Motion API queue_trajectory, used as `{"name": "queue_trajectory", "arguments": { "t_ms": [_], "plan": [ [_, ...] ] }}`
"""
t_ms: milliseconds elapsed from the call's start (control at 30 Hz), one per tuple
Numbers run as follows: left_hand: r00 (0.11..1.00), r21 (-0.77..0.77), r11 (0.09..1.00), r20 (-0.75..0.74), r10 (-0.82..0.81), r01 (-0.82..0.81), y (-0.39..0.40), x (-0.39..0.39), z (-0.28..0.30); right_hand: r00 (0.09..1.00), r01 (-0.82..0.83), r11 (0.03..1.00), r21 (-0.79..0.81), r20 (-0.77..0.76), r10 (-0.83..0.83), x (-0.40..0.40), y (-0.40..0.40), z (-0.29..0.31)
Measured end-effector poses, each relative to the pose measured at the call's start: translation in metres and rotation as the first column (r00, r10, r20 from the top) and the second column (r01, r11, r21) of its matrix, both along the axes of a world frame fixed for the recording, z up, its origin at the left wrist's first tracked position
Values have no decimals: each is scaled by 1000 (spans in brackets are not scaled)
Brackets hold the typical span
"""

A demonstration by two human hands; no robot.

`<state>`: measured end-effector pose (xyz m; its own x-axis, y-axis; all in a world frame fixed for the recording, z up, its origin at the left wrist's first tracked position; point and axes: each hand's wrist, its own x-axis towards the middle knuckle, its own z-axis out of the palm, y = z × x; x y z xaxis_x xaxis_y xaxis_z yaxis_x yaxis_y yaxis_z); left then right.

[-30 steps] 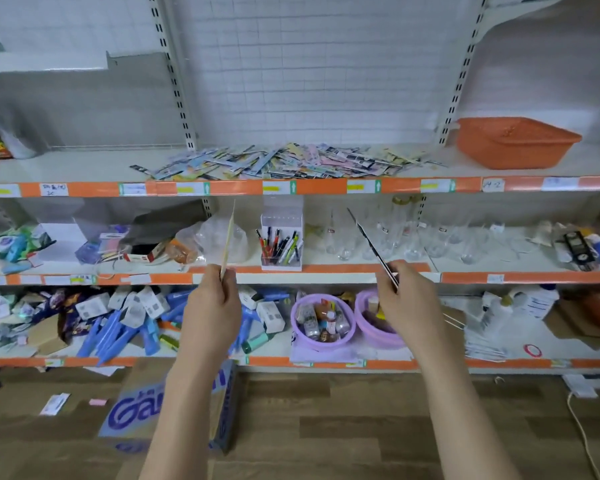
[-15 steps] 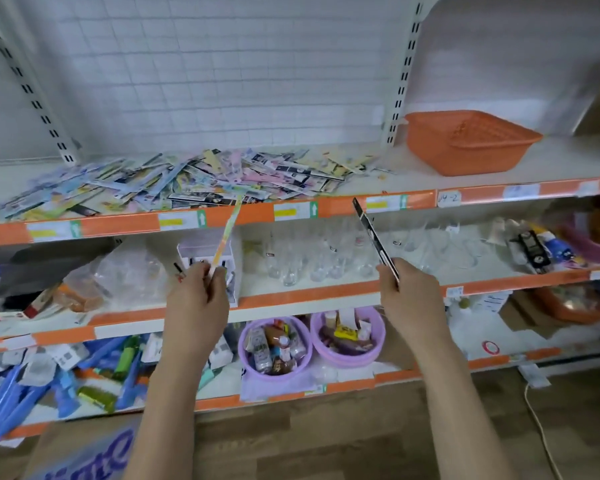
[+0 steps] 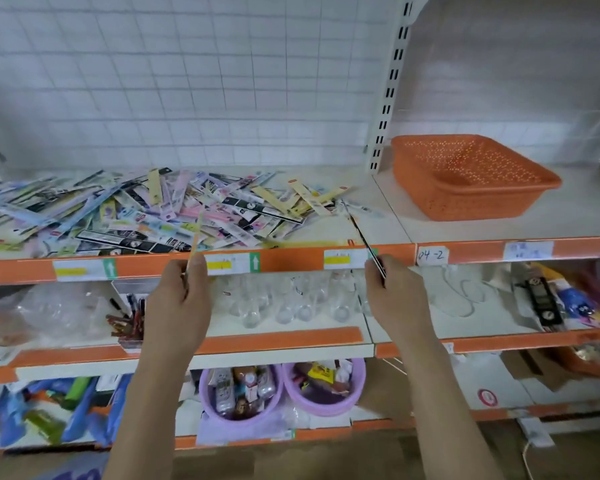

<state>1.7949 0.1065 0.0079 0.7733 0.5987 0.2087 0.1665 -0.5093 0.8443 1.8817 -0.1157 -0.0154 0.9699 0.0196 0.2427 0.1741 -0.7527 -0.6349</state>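
Observation:
My left hand (image 3: 181, 303) pinches a thin, long pale packet (image 3: 195, 237) edge-on, its top reaching over the top shelf's front edge. My right hand (image 3: 394, 299) pinches a dark, narrow packet (image 3: 362, 237), tilted up to the left toward the pile's right end. A loose pile of several similar flat packets (image 3: 146, 209) in many colours covers the left part of the top shelf (image 3: 291, 259). An orange perforated basket (image 3: 471, 174) stands to the right on that shelf, apparently with nothing in it.
The middle shelf holds clear glasses (image 3: 291, 303), a pen holder (image 3: 129, 320) and plastic bags. Two purple bowls (image 3: 281, 389) of small items sit on the lowest shelf, with blue packets at left. A white slotted upright (image 3: 388, 84) divides the shelf bays.
The view has come closer and shifted right. Both hands have risen with their packets from middle-shelf height to the top shelf's front edge.

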Motion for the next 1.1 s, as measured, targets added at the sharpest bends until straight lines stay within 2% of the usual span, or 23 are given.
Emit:
{"name": "queue_trajectory", "arguments": {
  "t_ms": [133,267,500,767,967,1100],
  "plan": [
    [1000,-59,998,-8,18,-18,9,44,-1,1000,0,1000,-9,2,0,45,7,0],
    [999,-1,999,12,-37,37,17,92,5,999,34,999,-6,8,-34,88,11,3],
    [993,54,992,27,-113,111,25,168,21,981,169,979,-116,-79,-179,152,8,10],
    [978,-41,980,-62,-199,196,12,209,12,962,234,954,-185,-95,-254,196,-9,5],
    [975,9,976,-54,-218,218,-11,221,7,962,218,893,-394,-70,-266,211,-19,-2],
    [978,-28,979,-44,-204,203,-30,220,5,978,154,867,-474,-50,-201,217,-24,-9]
  ]
}}
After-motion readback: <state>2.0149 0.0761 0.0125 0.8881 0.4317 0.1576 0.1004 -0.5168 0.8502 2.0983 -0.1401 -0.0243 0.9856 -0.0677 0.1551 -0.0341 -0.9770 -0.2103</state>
